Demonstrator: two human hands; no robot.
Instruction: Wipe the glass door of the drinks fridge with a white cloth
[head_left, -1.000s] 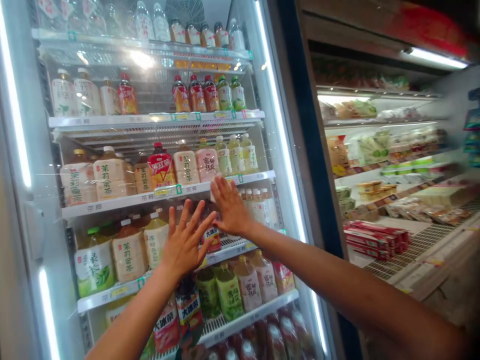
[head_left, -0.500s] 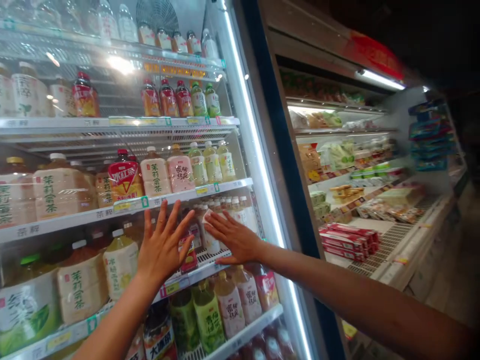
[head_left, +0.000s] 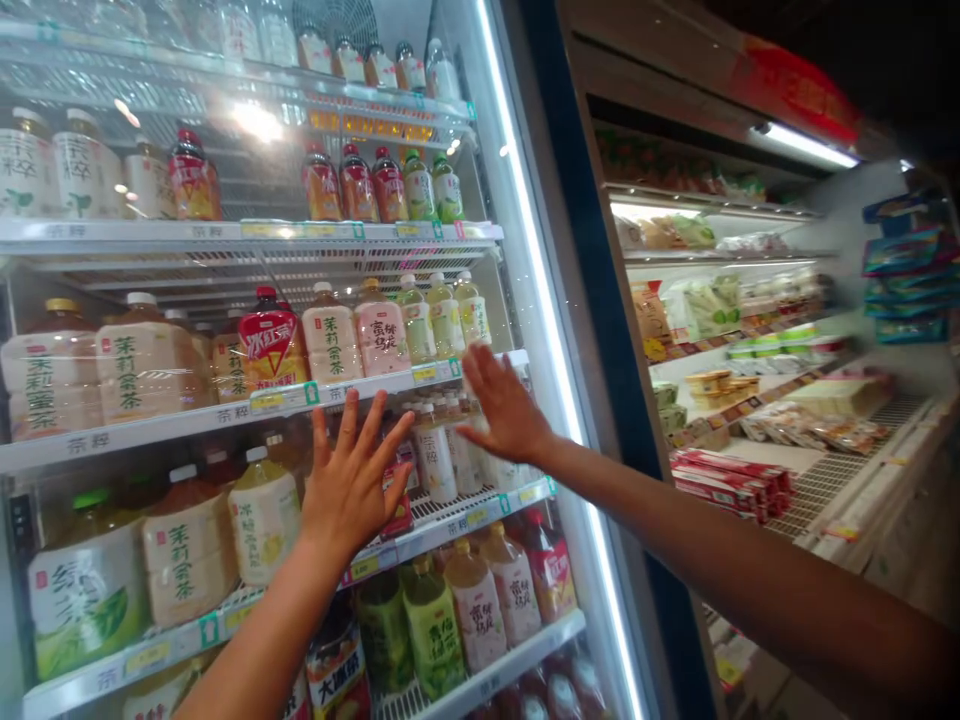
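Note:
My left hand (head_left: pixel 352 490) is held up with its fingers spread before the glass front of a lit drinks cooler; it holds nothing. To its right my right hand (head_left: pixel 506 405) is raised, empty, thumb apart from the fingers, in front of the shelf edge near small white-labelled bottles (head_left: pixel 436 460). Whether either palm touches the glass I cannot tell. Above the left hand stand a red-labelled bottle (head_left: pixel 271 340) and a pink-labelled bottle (head_left: pixel 382 330). A large green-capped bottle (head_left: pixel 90 580) is at lower left.
A bright light strip (head_left: pixel 536 240) runs down the cooler's right edge beside a dark blue frame (head_left: pixel 600 300). Further right, an open chilled display (head_left: pixel 862 470) holds red boxes (head_left: pixel 731 485) and packaged food. Light reflects on the glass at upper left.
My right hand has moved up and away from my left hand, uncovering small bottles behind it. My left hand stays spread. The view has shifted slightly, moving the cooler rightward in the picture.

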